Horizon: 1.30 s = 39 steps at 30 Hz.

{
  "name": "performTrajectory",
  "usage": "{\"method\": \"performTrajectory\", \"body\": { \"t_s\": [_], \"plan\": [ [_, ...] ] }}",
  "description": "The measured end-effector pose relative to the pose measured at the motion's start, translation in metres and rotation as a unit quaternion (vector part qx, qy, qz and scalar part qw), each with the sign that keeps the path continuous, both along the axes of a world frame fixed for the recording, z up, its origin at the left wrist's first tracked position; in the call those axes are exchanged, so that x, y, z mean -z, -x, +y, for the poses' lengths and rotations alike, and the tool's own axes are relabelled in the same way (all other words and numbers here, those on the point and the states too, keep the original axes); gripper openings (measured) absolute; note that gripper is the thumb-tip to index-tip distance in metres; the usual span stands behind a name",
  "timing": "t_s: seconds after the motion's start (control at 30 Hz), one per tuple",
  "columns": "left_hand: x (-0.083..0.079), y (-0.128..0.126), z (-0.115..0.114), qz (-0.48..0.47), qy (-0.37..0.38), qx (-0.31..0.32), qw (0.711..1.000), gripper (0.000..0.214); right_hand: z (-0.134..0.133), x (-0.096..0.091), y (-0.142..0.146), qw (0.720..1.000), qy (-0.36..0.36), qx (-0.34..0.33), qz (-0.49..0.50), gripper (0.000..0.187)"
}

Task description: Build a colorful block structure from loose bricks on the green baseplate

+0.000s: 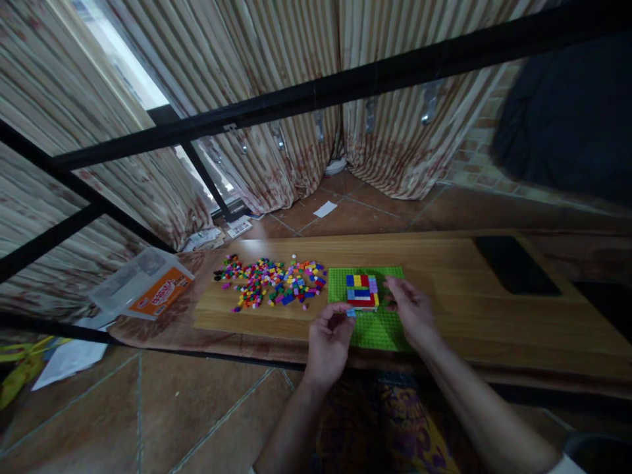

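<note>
A green baseplate (382, 329) lies on a low wooden board (444, 276). On the plate stands a small block of stacked bricks (362, 290) in blue, yellow, red, purple and white. My left hand (328, 342) is at the plate's near left edge, its fingers pinched on a small light-blue brick (350, 313). My right hand (412, 309) rests on the plate just right of the block, fingers curled, its fingertips touching the block's right side. A heap of several loose coloured bricks (271, 282) lies to the left of the plate.
A clear plastic box with an orange label (143, 286) sits at the board's left end. A dark flat rectangle (516, 264) lies on the board at the right. Black metal bars (316, 99) cross overhead. Striped curtains hang behind; papers lie on the tiled floor.
</note>
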State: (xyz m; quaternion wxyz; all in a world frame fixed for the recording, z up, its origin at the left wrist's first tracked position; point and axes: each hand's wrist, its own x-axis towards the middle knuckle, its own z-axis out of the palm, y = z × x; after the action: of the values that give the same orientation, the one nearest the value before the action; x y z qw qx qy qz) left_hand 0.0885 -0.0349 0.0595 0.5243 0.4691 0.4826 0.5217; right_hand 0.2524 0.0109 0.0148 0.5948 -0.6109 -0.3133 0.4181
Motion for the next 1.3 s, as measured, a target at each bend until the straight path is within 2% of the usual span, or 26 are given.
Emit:
{"method": "performTrajectory", "body": {
  "t_s": [0.13, 0.23, 0.33, 0.43, 0.5, 0.6, 0.83, 1.13, 1.3],
  "plan": [
    [0.004, 0.0, 0.006, 0.086, -0.063, 0.014, 0.994, 0.015, -0.009, 0.006, -0.011, 0.999, 0.001, 0.01, -0.044, 0.052],
    [0.006, -0.001, 0.016, 0.198, -0.123, 0.006, 0.973, 0.015, -0.009, 0.006, -0.02, 0.994, -0.014, 0.013, -0.112, 0.049],
    [0.005, -0.003, 0.029, 0.321, -0.185, 0.016, 0.929, 0.017, -0.005, 0.009, -0.027, 0.983, -0.044, 0.009, -0.176, 0.047],
    [0.005, -0.006, 0.042, 0.425, -0.232, 0.029, 0.874, 0.02, -0.002, 0.014, -0.031, 0.974, -0.044, 0.003, -0.223, 0.046],
    [0.006, -0.009, 0.048, 0.471, -0.255, 0.037, 0.844, 0.02, -0.001, 0.018, -0.031, 0.969, -0.042, 0.004, -0.244, 0.045],
    [0.008, -0.013, 0.051, 0.498, -0.275, 0.043, 0.821, 0.016, -0.002, 0.022, -0.03, 0.965, -0.049, 0.007, -0.258, 0.043],
    [0.009, -0.016, 0.052, 0.499, -0.287, -0.006, 0.818, 0.015, -0.004, 0.023, -0.031, 0.964, -0.064, 0.003, -0.258, 0.041],
    [0.008, -0.018, 0.057, 0.467, -0.246, -0.001, 0.849, 0.017, -0.005, 0.024, -0.031, 0.961, -0.065, 0.0, -0.269, 0.04],
    [0.007, -0.014, 0.056, 0.457, -0.245, 0.007, 0.855, 0.023, -0.006, 0.023, -0.03, 0.964, -0.063, 0.004, -0.258, 0.039]
  ]
}}
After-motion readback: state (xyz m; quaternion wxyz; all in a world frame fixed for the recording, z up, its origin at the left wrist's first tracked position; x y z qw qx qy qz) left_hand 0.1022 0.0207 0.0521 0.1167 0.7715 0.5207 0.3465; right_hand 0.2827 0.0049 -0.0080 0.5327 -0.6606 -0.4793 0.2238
